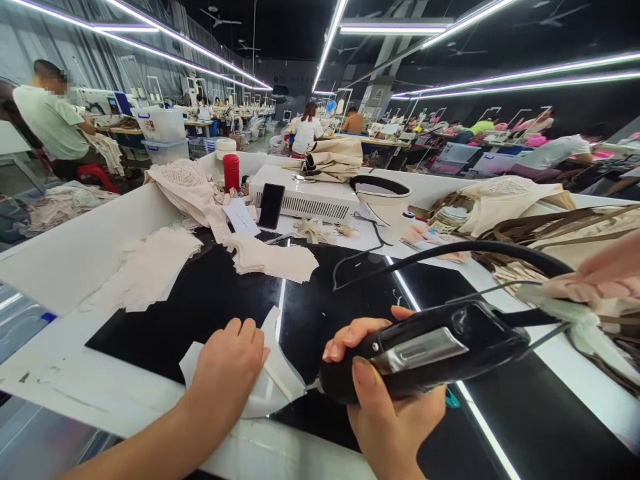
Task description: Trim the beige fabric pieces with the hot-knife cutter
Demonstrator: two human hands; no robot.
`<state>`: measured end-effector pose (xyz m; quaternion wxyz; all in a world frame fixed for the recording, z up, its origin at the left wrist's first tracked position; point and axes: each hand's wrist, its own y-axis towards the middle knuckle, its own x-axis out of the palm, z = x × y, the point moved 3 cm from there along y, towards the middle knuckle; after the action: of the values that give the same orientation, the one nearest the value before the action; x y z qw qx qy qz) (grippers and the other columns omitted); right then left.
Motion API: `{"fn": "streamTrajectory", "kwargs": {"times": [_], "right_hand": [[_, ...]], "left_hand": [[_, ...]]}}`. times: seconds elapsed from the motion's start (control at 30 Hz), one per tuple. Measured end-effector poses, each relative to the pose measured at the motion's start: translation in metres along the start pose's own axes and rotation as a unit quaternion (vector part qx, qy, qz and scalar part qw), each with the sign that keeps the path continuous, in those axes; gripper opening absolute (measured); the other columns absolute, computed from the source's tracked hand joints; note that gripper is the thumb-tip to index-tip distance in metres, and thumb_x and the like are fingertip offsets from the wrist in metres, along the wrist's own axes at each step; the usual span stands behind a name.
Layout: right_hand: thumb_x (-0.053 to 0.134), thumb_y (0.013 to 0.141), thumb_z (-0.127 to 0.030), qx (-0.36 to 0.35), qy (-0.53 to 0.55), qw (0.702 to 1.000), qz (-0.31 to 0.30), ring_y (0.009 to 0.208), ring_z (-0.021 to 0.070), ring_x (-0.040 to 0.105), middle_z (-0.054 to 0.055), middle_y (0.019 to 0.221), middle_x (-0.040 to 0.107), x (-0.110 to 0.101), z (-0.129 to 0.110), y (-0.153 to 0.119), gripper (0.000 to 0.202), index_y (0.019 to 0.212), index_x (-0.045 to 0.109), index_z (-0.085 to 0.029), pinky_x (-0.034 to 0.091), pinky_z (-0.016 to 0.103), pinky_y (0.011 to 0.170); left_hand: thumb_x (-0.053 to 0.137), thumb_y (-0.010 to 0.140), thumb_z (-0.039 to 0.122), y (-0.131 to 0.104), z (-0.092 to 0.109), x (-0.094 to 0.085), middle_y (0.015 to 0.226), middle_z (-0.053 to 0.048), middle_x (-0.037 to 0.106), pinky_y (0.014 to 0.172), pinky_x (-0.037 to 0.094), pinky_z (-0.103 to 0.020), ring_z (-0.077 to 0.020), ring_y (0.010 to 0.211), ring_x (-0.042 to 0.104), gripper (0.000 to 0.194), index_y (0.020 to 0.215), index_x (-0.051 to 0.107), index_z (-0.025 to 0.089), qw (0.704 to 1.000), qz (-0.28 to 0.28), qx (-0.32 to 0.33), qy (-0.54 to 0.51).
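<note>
My left hand (227, 370) lies with its fingers curled on a pale cut piece (283, 367) near the front edge of the black work surface. Whether the fingers pinch the piece or only press on it cannot be made out. My right hand (385, 407) is wrapped round a black handheld tool (425, 353) with a silver plate on its side. The tool's narrow metal tip points left and meets the right edge of the pale piece. A thick black hose and thinner cables run from the tool's rear end.
Beige fabric stacks (273, 259) lie behind the hands, with more at the left. Farther back are a phone (271, 207), a red bottle (231, 172) and a white box (305, 193). Another person's hand (607, 270) is at the right, by the hose.
</note>
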<state>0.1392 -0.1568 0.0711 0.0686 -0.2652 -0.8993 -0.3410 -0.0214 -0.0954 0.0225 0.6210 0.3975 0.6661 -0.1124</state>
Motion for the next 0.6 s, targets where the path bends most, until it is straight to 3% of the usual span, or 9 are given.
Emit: {"fn": "streamTrajectory", "kwargs": {"times": [0.1, 0.23, 0.33, 0.6], "right_hand": [[0.078, 0.092, -0.030, -0.001, -0.002, 1.000, 0.001, 0.064, 0.0165, 0.063, -0.001, 0.084, 0.064, 0.001, -0.001, 0.000, 0.044, 0.128, 0.053, -0.029, 0.058, 0.033, 0.058], [0.079, 0.092, -0.029, 0.006, 0.008, 1.000, -0.001, 0.065, 0.0161, 0.063, -0.001, 0.084, 0.064, 0.001, -0.001, 0.001, 0.045, 0.128, 0.054, -0.029, 0.057, 0.030, 0.055], [0.078, 0.092, -0.028, 0.003, 0.010, 1.000, 0.000, 0.065, 0.0160, 0.064, -0.001, 0.085, 0.065, 0.001, -0.002, 0.001, 0.044, 0.129, 0.053, -0.029, 0.057, 0.030, 0.056], [0.078, 0.092, -0.028, 0.002, 0.003, 1.000, 0.002, 0.064, 0.0161, 0.063, -0.001, 0.084, 0.064, 0.001, -0.001, 0.000, 0.044, 0.128, 0.053, -0.029, 0.058, 0.032, 0.058]], "left_hand": [[0.052, 0.098, 0.008, -0.002, 0.011, -0.009, 0.077, -0.003, 0.057, 0.062, 0.047, -0.029, -0.0180, 0.069, 0.055, 0.020, 0.082, 0.058, 0.017, 0.988, 0.051, 0.122, -0.085], [0.049, 0.101, 0.006, -0.009, 0.030, -0.012, 0.087, -0.004, 0.062, 0.078, 0.054, -0.029, -0.0162, 0.080, 0.060, 0.019, 0.091, 0.062, 0.014, 0.931, 0.107, 0.274, -0.216], [0.050, 0.103, 0.008, -0.011, 0.034, -0.005, 0.090, -0.004, 0.066, 0.084, 0.056, -0.028, -0.0164, 0.087, 0.063, 0.016, 0.098, 0.065, 0.012, 0.913, 0.126, 0.298, -0.247], [0.051, 0.104, 0.009, -0.011, 0.023, 0.009, 0.100, -0.007, 0.070, 0.092, 0.058, -0.029, -0.0172, 0.097, 0.068, 0.015, 0.112, 0.063, 0.008, 0.915, 0.091, 0.287, -0.270]]}}
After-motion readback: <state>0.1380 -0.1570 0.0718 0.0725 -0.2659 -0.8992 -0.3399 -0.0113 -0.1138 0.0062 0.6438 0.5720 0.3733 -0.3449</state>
